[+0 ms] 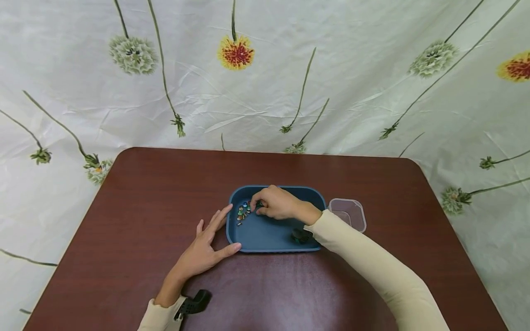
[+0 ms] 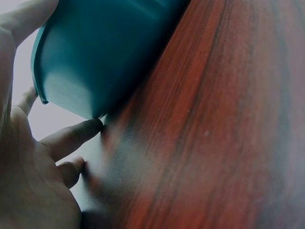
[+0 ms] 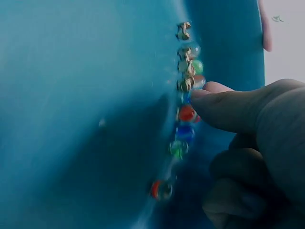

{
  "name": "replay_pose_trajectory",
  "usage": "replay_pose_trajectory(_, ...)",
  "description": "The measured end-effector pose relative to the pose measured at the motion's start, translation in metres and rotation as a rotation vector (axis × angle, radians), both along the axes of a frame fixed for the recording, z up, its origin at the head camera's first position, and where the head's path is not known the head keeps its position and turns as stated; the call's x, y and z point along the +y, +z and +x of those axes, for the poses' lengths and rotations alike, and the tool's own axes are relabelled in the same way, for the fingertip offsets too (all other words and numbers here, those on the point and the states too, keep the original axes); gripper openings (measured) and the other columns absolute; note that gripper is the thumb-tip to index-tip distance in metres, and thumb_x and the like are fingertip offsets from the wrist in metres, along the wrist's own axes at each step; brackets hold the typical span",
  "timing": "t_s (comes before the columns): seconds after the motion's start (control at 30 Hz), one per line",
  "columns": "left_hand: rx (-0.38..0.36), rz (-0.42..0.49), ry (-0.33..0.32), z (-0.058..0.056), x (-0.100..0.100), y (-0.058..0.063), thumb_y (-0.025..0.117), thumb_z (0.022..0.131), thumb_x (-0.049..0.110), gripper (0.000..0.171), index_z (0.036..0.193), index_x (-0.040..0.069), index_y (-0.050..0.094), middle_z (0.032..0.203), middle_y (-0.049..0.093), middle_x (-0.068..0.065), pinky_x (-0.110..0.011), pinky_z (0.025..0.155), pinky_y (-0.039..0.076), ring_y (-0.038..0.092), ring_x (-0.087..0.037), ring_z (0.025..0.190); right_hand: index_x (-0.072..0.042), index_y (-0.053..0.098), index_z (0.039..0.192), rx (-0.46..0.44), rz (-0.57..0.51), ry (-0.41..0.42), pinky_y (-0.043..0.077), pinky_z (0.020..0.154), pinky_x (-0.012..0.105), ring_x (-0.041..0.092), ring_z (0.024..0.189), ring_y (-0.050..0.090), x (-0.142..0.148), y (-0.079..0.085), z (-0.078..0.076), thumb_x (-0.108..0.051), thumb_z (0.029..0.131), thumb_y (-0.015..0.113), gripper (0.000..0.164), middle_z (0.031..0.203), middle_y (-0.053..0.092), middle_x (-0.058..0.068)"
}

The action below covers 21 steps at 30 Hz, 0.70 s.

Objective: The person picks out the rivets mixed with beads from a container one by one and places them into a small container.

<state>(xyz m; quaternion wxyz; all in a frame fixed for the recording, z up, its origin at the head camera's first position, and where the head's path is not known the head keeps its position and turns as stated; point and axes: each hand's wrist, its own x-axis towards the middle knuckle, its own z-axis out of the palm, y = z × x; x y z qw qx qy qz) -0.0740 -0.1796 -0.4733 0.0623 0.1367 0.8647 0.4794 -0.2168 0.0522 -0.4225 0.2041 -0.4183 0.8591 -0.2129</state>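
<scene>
Along one end of a blue tray [image 1: 271,236] lie several glass marbles [image 3: 186,113], red, blue and green, in a row with small gold-coloured metal pieces [image 3: 184,35]. My right hand [image 1: 279,202] reaches down into the tray. Its thumb [image 3: 214,107] and index fingertip are right at the row, the thumb overlapping part of it in the right wrist view; whether they pinch a piece I cannot tell. The other fingers curl under the palm. My left hand [image 1: 203,253] is spread at the tray's left end, thumb and fingertips at its rim and outer wall.
A clear plastic container [image 1: 349,214] stands just right of the tray, partly behind the right sleeve [image 1: 356,248]. Both rest on a dark red-brown wooden table [image 1: 178,179]. A flower-print white cloth [image 1: 265,92] hangs beyond the table's far edge. A black device [image 1: 198,301] is strapped to the left wrist.
</scene>
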Motion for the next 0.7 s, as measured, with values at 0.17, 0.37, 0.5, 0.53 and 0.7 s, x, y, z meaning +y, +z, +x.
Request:
replay_pose_trajectory(0.17, 0.003, 0.001, -0.001, 0.001, 0.0, 0.0, 0.075, 0.091, 0.037, 0.094, 0.161, 0.036, 0.013, 0.16, 0.038, -0.003, -0.071, 0.114, -0.009, 0.009, -0.035, 0.156, -0.018, 0.074, 0.108, 0.012, 0.013, 0.01, 0.032, 0.047, 0.02, 0.007, 0.046, 0.041, -0.01, -0.003, -0.001, -0.014, 0.097, 0.069, 0.013, 0.051, 0.045, -0.005)
replay_pose_trajectory(0.37, 0.0, 0.004, -0.007, 0.0, 0.002, 0.001, 0.074, 0.091, 0.037, 0.093, 0.162, 0.035, 0.013, 0.161, 0.037, -0.004, -0.069, 0.115, -0.009, 0.008, -0.034, 0.156, -0.016, 0.074, 0.108, 0.004, 0.037, 0.001, 0.035, 0.047, 0.02, 0.007, 0.046, 0.043, -0.012, -0.006, -0.003, -0.014, 0.097, 0.068, 0.013, 0.051, 0.047, -0.004)
replay_pose_trajectory(0.5, -0.002, 0.005, -0.005, 0.0, 0.001, 0.001, 0.074, 0.091, 0.037, 0.093, 0.161, 0.037, 0.013, 0.16, 0.038, -0.005, -0.07, 0.114, -0.009, 0.008, -0.034, 0.156, -0.016, 0.074, 0.107, 0.001, 0.041, 0.007, 0.036, 0.048, 0.02, 0.007, 0.047, 0.044, -0.014, -0.007, -0.002, -0.016, 0.096, 0.069, 0.012, 0.052, 0.048, -0.004)
replay_pose_trajectory(0.53, -0.002, 0.005, -0.004, 0.0, 0.001, 0.001, 0.074, 0.091, 0.037, 0.093, 0.161, 0.038, 0.012, 0.16, 0.038, -0.005, -0.07, 0.114, -0.009, 0.008, -0.034, 0.156, -0.017, 0.074, 0.106, 0.003, 0.045, 0.007, 0.037, 0.049, 0.02, 0.007, 0.048, 0.044, -0.014, -0.007, -0.002, -0.016, 0.096, 0.07, 0.011, 0.053, 0.049, -0.004)
replay_pose_trajectory(0.7, 0.0, 0.007, 0.001, 0.0, 0.001, -0.001, 0.075, 0.091, 0.037, 0.094, 0.161, 0.038, 0.012, 0.16, 0.038, -0.005, -0.07, 0.114, -0.009, 0.008, -0.035, 0.156, -0.018, 0.074, 0.103, 0.013, 0.081, 0.007, 0.038, 0.05, 0.02, 0.007, 0.05, 0.046, -0.017, -0.007, 0.0, -0.018, 0.096, 0.07, 0.008, 0.056, 0.051, -0.004)
